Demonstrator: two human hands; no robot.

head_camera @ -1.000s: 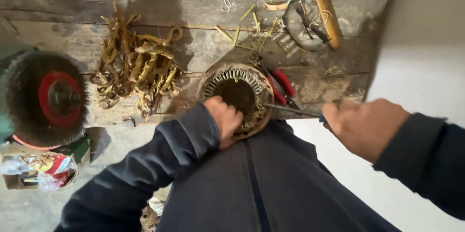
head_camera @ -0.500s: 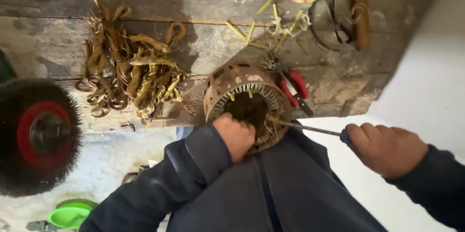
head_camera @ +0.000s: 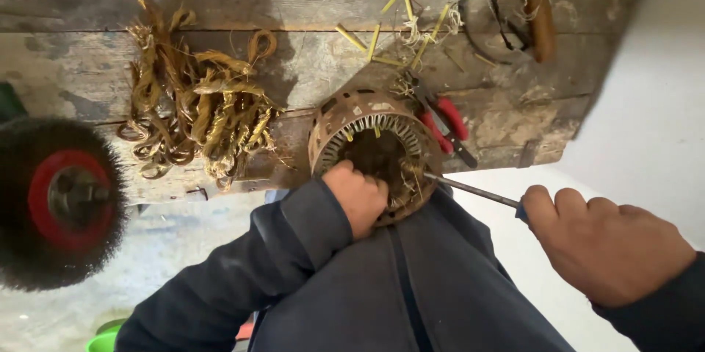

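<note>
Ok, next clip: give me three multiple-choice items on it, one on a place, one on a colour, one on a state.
1. Where does the pile of stripped copper windings lie?
A. On the wooden bench, left of the motor stator
B. Inside the stator
C. On the floor

2. What colour are the handles of the pliers beside the stator?
A. Yellow
B. Red
C. Green

3. What is the right hand doing?
A. Resting open on the bench
B. Gripping the handle of a screwdriver-like tool
C. Holding the pliers

Key: 1 A, the coils sit on the wooden bench left of the motor stator. 2 B, both handles show red. 3 B, its fingers are closed on the tool, whose tip meets the stator rim while the left hand steadies it.
</note>
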